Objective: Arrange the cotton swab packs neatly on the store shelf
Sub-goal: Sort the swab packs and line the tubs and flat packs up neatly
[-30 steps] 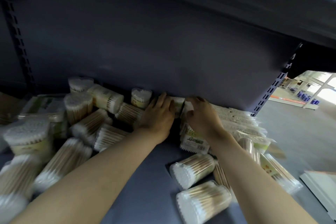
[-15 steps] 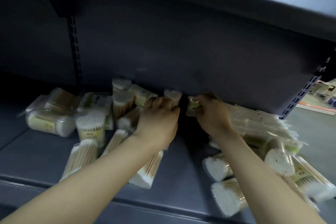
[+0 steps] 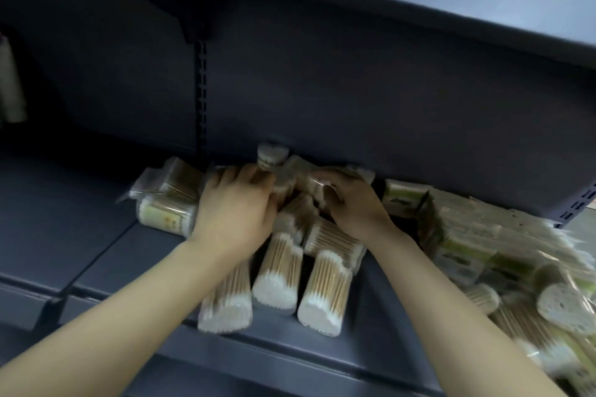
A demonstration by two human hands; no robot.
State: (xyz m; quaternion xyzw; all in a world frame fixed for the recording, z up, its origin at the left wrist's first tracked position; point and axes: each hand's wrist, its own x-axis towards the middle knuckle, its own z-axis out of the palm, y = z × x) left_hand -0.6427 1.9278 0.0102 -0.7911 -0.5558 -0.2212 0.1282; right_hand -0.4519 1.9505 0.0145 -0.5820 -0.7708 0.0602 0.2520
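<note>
While a second ago the swab packs (image 3: pixel 292 229) lay scattered, they now bunch at the shelf's (image 3: pixel 96 235) back edge. Left hand (image 3: pixel 235 213) cups the heap; right hand (image 3: pixel 351 206) curls over one pack. Tidy rows remain undone, I judge.

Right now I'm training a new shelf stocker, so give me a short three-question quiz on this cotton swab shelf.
1. True or false: both hands are on packs at the back of the dark grey metal shelf.
2. The three clear packs of wooden cotton swabs lying side by side point their white tips: A) to the front edge, B) to the back wall.
3. Which side holds the heap of green-labelled bagged packs?

Key: 1 true; 2 A; 3 right.
</note>
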